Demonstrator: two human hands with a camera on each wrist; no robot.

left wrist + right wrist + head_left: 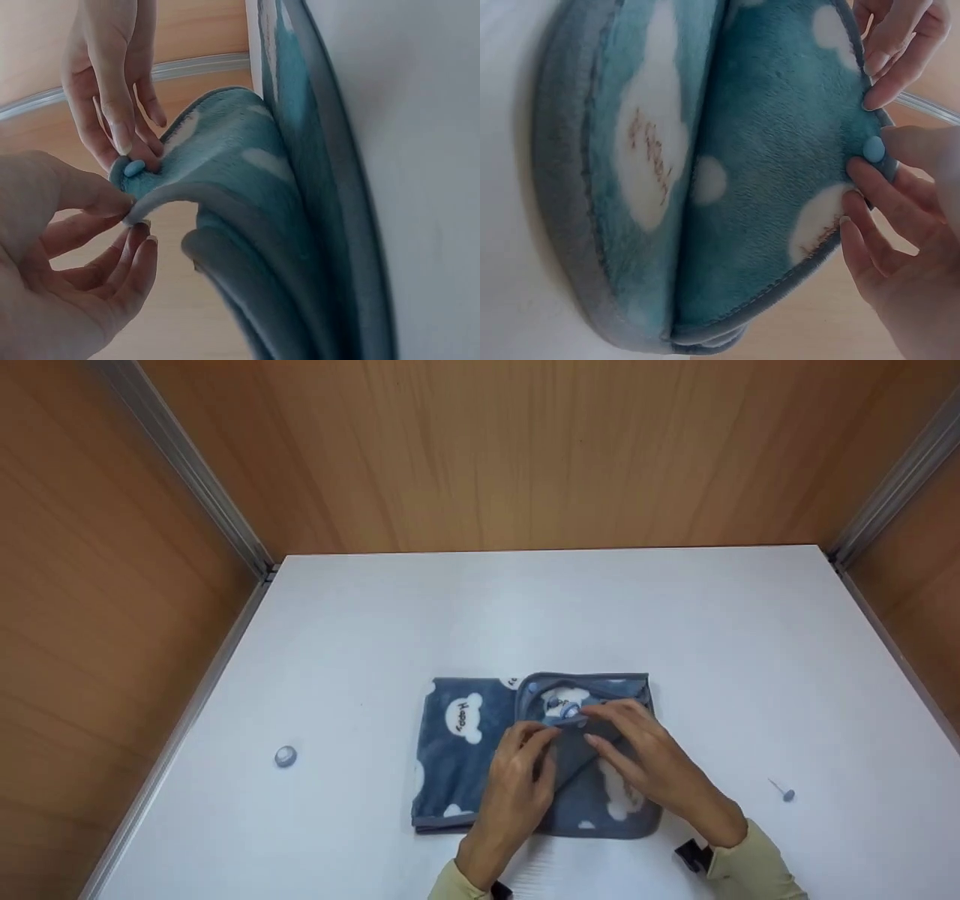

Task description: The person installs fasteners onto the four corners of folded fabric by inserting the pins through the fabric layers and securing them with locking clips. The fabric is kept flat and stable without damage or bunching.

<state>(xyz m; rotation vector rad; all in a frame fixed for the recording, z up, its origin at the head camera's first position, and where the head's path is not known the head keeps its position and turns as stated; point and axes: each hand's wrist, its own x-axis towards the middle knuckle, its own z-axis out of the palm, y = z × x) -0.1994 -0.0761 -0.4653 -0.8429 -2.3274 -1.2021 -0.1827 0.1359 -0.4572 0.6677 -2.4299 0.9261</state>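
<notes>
At the lower centre of the frame, the folded blue fleece cloth with white bear prints (480, 750) lies on the white table (375, 622). The left hand (517, 787) pinches its lifted corner; the right hand (645, 765) apparently pinches the small blue snap button (873, 148) there.

Head view high over the table (375, 607); both wrist views close, sharing the blanket's (457, 757) lifted corner.

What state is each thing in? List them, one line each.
blue cloth: folded, lying on the table, one corner lifted.
blue pin: stuck in the lifted corner.
left hand: pinching the corner.
right hand: fingers on the corner by the pin.
round button: loose on the table.
spare pin: lying loose on the table.
</notes>
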